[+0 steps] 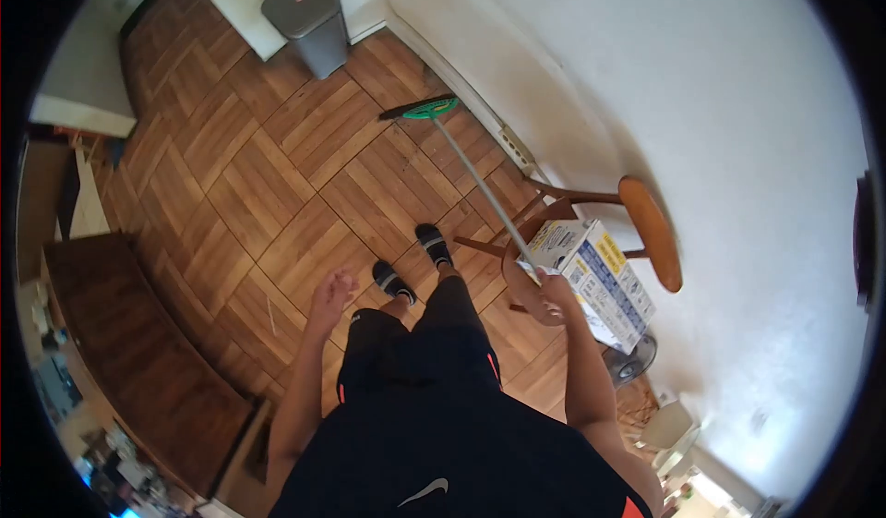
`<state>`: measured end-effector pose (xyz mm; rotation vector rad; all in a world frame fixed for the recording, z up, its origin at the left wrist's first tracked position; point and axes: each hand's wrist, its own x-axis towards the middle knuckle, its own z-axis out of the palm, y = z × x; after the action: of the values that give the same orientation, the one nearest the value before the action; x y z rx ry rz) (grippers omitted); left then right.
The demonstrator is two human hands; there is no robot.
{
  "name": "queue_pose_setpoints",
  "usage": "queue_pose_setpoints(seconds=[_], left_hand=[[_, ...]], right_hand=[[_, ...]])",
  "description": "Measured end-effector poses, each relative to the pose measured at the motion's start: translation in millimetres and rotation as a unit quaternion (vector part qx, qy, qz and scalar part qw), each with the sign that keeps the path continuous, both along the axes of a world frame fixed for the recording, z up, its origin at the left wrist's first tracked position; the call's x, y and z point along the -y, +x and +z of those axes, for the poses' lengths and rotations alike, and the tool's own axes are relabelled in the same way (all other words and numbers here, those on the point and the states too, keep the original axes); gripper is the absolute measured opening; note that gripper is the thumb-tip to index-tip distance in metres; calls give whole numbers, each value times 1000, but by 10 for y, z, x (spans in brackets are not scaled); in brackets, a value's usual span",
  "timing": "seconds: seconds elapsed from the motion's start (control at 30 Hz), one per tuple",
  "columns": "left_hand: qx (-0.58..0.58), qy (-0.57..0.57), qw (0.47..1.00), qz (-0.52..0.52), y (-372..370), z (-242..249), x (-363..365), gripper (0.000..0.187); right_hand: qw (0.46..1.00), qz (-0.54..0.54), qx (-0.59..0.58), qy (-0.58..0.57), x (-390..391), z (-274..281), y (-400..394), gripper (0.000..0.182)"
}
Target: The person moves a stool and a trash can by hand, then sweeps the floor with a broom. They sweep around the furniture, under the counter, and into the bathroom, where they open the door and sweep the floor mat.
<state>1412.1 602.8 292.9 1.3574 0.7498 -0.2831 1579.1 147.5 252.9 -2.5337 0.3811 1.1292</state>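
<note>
My right hand is wrapped round the upper end of a broom with a pale grey handle. The broom's green head and dark bristles rest on the wood-patterned floor close to the wall, with small dark bits of dirt nearby. My left hand hangs in the air over the floor, holding nothing, its fingers loosely bent and apart. Right beside my right hand, a printed cardboard box sits on a wooden chair.
A grey trash bin stands by the far wall corner. A power strip lies along the right wall's base. To the left is a long dark wooden cabinet. A round grey fan-like object sits behind the box.
</note>
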Motion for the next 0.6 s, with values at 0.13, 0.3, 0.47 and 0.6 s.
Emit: queue_pose_setpoints(seconds=[0.13,0.3,0.47,0.6], left_hand=[[21,19,999,34,-17,190,-51,40],[-4,32,994,107,-196,424,2,40],[-43,42,985,163,-469,420,179,40],[-53,30,977,203,-613,418,335,40]], right_hand=[[950,206,110,-206,71,1076,827,55],[886,342,169,-265,-438,1102,1645,31],[864,413,211,-195,-1147,-72,1944,24],[841,472,222,-144,-1724,-16,2061,22]])
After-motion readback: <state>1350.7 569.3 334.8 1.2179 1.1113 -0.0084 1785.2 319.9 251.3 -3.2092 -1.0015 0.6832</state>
